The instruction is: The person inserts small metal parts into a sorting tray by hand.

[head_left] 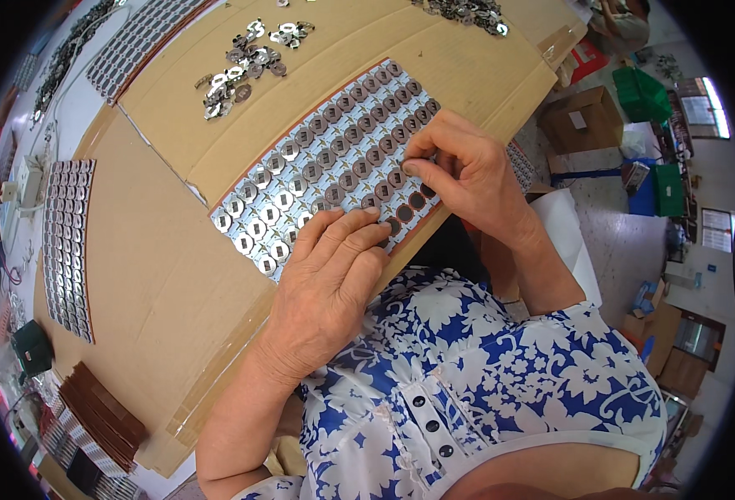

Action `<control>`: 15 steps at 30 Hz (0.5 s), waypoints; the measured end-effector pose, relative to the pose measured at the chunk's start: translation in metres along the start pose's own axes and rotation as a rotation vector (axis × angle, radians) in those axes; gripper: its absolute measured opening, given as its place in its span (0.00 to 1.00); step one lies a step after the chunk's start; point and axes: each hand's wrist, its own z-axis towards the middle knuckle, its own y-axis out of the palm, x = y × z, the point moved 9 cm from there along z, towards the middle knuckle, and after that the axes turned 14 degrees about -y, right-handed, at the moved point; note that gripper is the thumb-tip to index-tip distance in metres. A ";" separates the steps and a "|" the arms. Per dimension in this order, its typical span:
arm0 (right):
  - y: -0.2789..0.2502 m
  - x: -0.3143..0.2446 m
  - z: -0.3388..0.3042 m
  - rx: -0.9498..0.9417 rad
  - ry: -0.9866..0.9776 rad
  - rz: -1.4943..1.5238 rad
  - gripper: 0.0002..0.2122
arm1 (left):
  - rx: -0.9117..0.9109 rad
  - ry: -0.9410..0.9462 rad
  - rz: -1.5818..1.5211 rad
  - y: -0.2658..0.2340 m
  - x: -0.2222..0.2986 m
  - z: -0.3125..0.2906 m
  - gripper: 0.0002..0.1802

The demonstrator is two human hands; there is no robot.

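Note:
A pale-blue sheet (pixel 233 233) with a reddish-brown edge lies at a slant on the cardboard. Rows of small round metal pieces (pixel 282 200) cover most of it, some shiny and some darker. Along the near right edge run several dark round spots (pixel 405 214) ringed in orange. My left hand (pixel 321 279) rests flat on the near part of the sheet, fingers stretched over the metal pieces. Above the sheet's right side, my right hand (pixel 467 171) pinches a small dark metal piece (pixel 407 163) between thumb and forefinger, mostly covered by the fingertips.
Loose metal pieces lie in a heap (pixel 255 60) beyond the sheet, with another pile (pixel 471 12) farther right. Similar filled sheets stand left (pixel 69 242) and far left (pixel 146 37). Brown strips (pixel 100 417) are stacked lower left. Right of the table are a cardboard box (pixel 582 121) and green crates (pixel 641 93).

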 end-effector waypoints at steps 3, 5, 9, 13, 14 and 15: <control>-0.004 0.002 0.001 -0.006 0.036 0.119 0.04 | 0.001 -0.013 -0.016 0.000 -0.002 0.000 0.12; -0.012 0.001 0.004 0.010 0.075 0.196 0.04 | 0.006 -0.026 -0.024 0.000 -0.004 0.000 0.12; -0.003 0.011 0.001 -0.173 0.278 0.412 0.03 | -0.016 -0.044 0.004 0.001 -0.006 0.002 0.13; 0.004 0.008 0.010 -0.345 0.085 0.206 0.02 | -0.024 -0.043 0.006 0.003 -0.007 0.002 0.13; 0.005 0.009 0.013 -0.347 0.085 0.207 0.02 | -0.024 -0.045 0.005 0.002 -0.008 0.002 0.13; 0.007 0.011 0.015 -0.372 0.121 0.204 0.02 | -0.026 -0.045 0.010 0.002 -0.009 0.002 0.13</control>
